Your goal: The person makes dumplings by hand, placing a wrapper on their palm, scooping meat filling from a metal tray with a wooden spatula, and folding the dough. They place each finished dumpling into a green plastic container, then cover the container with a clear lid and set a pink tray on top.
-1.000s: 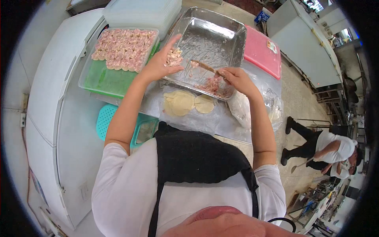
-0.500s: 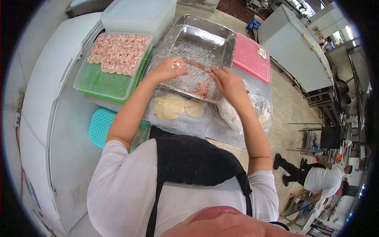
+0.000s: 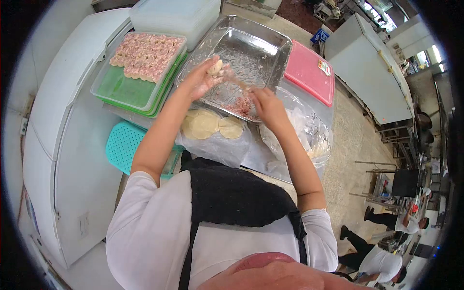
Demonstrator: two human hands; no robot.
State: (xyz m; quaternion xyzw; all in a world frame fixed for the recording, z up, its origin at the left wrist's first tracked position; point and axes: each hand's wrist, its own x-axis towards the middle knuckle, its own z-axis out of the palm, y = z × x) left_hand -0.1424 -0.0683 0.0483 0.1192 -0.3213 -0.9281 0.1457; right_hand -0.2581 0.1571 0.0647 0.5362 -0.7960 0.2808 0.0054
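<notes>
Above the left part of a steel pan (image 3: 261, 36), my left hand (image 3: 199, 81) is closed around a small filled dumpling (image 3: 215, 67), whose pale wrapper shows at the fingers. My right hand (image 3: 267, 107) grips the end of a flat, narrow spatula (image 3: 237, 82) over the pan's near right side. The spatula is blurred and its far end lies close to the left hand. Pink minced meat (image 3: 242, 107) sits in the pan's near corner, with smears across the bottom. Round dough wrappers (image 3: 200, 124) lie on plastic just in front of the pan.
Rows of open-topped dumplings (image 3: 147, 55) fill part of a green-bottomed tray (image 3: 121, 92) at left. Stacked clear containers (image 3: 176, 19) stand behind it. A pink lid (image 3: 307, 70), a plastic bag (image 3: 302, 128) and a turquoise basket (image 3: 123, 145) are around. Two people, one in a white shirt (image 3: 382, 261), stand far right.
My left hand has turned and moved slightly up and left, bringing the dumpling into view. The right hand and spatula have shifted a little left and down. A second person shows at right.
</notes>
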